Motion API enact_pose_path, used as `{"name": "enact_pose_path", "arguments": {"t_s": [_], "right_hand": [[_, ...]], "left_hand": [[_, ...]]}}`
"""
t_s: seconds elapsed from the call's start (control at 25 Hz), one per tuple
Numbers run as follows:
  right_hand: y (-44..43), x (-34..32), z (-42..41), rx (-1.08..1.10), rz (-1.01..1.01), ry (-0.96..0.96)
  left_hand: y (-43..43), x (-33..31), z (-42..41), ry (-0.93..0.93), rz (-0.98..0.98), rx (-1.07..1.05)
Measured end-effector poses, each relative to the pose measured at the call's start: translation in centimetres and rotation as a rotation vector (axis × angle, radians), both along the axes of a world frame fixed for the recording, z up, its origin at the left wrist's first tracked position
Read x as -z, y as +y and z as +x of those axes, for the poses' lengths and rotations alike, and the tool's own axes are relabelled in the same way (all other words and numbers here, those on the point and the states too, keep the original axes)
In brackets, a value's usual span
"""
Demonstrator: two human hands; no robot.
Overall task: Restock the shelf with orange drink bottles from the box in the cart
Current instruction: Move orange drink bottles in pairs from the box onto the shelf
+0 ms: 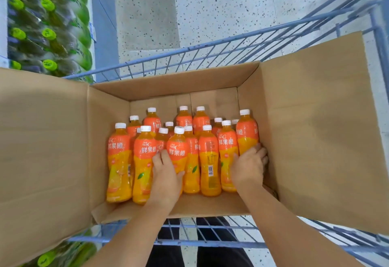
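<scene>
An open cardboard box [214,79] sits in a blue wire cart [189,56] and holds several orange drink bottles with white caps, standing upright. My left hand [167,177] is wrapped around the lower body of a front bottle [177,146] near the middle. My right hand [249,166] curls around the base of the rightmost bottle [247,134], close to the box's right wall. Both forearms reach in over the box's near edge.
The box's flaps are spread wide to the left [42,140] and right [326,119]. A shelf of green-capped bottles [48,24] runs along the left. Speckled floor [221,3] lies beyond the cart. Dark trousers show below the cart's near rail.
</scene>
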State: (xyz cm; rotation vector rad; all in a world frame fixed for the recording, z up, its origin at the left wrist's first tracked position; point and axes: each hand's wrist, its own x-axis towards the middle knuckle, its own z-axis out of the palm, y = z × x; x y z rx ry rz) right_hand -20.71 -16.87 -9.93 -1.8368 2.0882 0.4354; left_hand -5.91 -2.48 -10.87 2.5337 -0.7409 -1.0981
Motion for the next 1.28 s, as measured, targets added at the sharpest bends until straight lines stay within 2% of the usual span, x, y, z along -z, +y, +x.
{"name": "enact_pose_path", "arguments": {"t_s": [0.16,0.28,0.48,0.64,0.72,0.8,1.0,1.12,1.28], "right_hand": [[1.1,1.4,-1.8,-0.243,-0.052,0.102],[0.3,0.9,-1.7,-0.211,-0.034,0.116],[-0.3,-2.1,-1.4,0.054,0.049,-0.255],[2.6,-4.6,-1.9,0.310,0.266,-0.602],[3.9,-4.4,-1.2,0.283,0.374,-0.657],[4.6,-2.9,-0.8,0.187,0.443,-0.634],[4.6,-1.1,0.1,0.125,0.426,-0.575],[4.8,-0.6,1.5,0.123,0.354,-0.499],[3.5,-0.7,2.3,0.173,0.429,-0.483]], "left_hand": [[0.1,0.4,-0.6,0.010,-0.024,-0.016],[-0.5,0.6,-0.2,0.066,-0.003,-0.054],[-1.4,-0.7,0.8,0.185,-0.017,-0.018],[-1.8,-1.3,1.4,0.400,-0.006,-0.120],[-1.9,-1.1,1.6,0.495,0.012,-0.178],[-1.8,-0.6,1.6,0.528,0.025,-0.208],[-1.4,0.6,1.4,0.560,0.025,-0.246],[-1.5,0.9,1.2,0.568,0.010,-0.231],[-1.4,0.9,1.4,0.624,0.061,-0.257]]}}
